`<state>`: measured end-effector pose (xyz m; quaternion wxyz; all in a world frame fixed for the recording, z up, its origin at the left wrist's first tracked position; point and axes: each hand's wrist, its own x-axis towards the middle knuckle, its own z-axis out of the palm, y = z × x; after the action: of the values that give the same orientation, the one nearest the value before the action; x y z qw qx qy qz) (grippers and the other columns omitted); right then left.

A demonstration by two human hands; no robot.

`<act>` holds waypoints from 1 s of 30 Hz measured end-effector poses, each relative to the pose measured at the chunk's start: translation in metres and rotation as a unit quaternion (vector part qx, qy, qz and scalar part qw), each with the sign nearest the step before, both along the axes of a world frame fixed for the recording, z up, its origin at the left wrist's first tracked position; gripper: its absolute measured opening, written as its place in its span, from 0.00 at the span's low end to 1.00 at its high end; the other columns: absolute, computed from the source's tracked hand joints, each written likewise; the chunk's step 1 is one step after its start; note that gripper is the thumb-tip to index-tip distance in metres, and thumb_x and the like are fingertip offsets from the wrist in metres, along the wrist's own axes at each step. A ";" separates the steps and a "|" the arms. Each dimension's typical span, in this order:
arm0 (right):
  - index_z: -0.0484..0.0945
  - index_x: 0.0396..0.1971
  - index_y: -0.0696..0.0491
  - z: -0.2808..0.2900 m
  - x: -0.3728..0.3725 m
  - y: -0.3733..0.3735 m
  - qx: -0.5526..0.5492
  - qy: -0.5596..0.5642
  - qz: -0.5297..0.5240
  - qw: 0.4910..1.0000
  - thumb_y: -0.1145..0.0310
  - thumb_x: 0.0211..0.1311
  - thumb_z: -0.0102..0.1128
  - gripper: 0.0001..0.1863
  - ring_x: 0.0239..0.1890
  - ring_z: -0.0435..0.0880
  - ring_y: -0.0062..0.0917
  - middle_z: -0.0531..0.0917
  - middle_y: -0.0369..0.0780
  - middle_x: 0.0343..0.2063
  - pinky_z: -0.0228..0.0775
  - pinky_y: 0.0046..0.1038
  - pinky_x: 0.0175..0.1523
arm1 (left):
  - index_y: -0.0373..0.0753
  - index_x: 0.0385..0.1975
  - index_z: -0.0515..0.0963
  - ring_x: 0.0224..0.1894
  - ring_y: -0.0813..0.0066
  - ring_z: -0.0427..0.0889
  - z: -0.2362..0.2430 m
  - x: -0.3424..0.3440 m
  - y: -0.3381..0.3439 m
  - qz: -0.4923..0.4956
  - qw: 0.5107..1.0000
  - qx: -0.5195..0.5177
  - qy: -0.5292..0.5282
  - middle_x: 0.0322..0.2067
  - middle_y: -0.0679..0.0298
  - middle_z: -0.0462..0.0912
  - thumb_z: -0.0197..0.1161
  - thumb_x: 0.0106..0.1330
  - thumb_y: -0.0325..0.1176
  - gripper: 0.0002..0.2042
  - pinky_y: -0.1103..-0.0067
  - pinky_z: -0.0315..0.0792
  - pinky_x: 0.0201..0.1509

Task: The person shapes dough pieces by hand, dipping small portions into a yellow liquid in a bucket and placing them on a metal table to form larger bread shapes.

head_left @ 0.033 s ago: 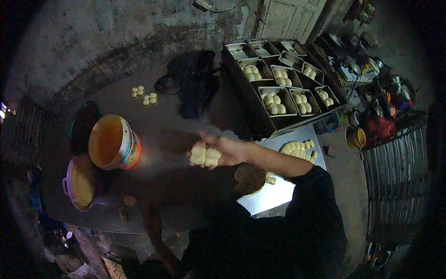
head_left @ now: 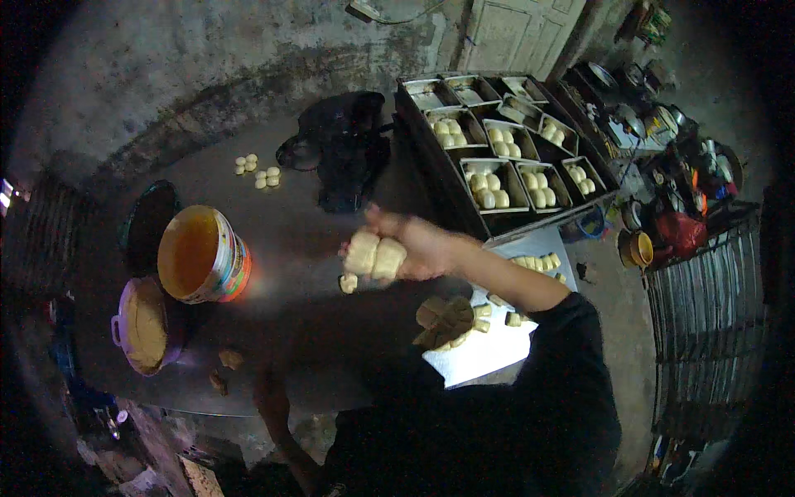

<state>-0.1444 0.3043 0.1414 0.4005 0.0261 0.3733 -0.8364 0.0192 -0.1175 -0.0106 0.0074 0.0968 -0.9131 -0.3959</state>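
Note:
My right hand reaches over the dark table with its fingers closed around smooth, pale dough pieces. A smaller dough bit shows just below them; I cannot tell whether it touches the hand. In shadow at the table's front edge is my left hand, its fingers too dark to make out. Under my right forearm lies a white board, partly brightly lit, with cut dough pieces scattered on it. Further along it is a row of dough pieces. Two small clusters of dough balls rest at the far left.
Metal baking tins stand in a dark tray at the back right, several with dough balls inside. An orange-lined bucket and a purple tub holding something tan are at left. Black cloth lies behind. Cookware crowds the right.
My right hand and its dough have shifted slightly up and right, and a small dough bit now shows below. The dough on the board looks more spread out. My left hand stays low.

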 end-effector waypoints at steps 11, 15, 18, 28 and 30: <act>0.67 0.60 0.57 0.004 -0.265 0.245 0.576 0.306 -0.191 0.734 0.38 0.71 0.35 0.37 0.48 0.80 0.36 0.80 0.47 0.50 0.71 0.35 0.52 | 0.32 0.51 0.77 0.41 0.62 0.83 0.025 0.007 0.025 0.009 0.999 -0.032 0.012 0.42 0.53 0.83 0.62 0.64 0.33 0.17 0.70 0.76 0.48; 0.67 0.60 0.58 -0.010 -0.270 0.231 0.688 0.364 -0.109 0.618 0.40 0.71 0.37 0.35 0.47 0.81 0.44 0.81 0.53 0.45 0.70 0.40 0.53 | 0.32 0.49 0.78 0.43 0.61 0.83 0.022 0.008 0.005 0.025 1.000 -0.007 -0.014 0.41 0.52 0.83 0.61 0.63 0.33 0.17 0.68 0.75 0.48; 0.70 0.55 0.58 0.019 -0.246 0.216 0.778 0.421 -0.155 0.439 0.43 0.72 0.40 0.32 0.44 0.82 0.45 0.83 0.52 0.39 0.70 0.42 0.49 | 0.32 0.49 0.78 0.44 0.61 0.83 0.015 -0.006 -0.009 0.016 0.999 0.024 -0.022 0.41 0.53 0.84 0.60 0.64 0.34 0.16 0.68 0.75 0.49; 0.81 0.41 0.55 -0.027 -0.025 -0.031 0.636 0.353 0.031 0.686 0.73 0.60 0.64 0.10 0.34 0.85 0.23 0.85 0.38 0.35 0.78 0.29 0.42 | 0.35 0.49 0.79 0.45 0.63 0.83 0.007 -0.052 -0.065 -0.119 0.988 0.091 -0.041 0.43 0.55 0.83 0.61 0.66 0.36 0.16 0.69 0.75 0.50; 0.82 0.43 0.53 -0.102 0.001 -0.034 0.654 0.470 0.042 0.591 0.73 0.57 0.66 0.12 0.28 0.85 0.28 0.85 0.40 0.36 0.78 0.30 0.38 | 0.35 0.49 0.79 0.45 0.63 0.83 0.010 -0.065 -0.068 -0.155 0.982 0.098 -0.040 0.43 0.55 0.83 0.61 0.66 0.37 0.16 0.69 0.75 0.50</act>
<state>-0.1433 0.2708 0.0396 0.0793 -0.1312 0.9571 -0.2458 -0.0456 -0.1857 -0.0008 -0.1006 -0.0300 -0.8733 -0.4758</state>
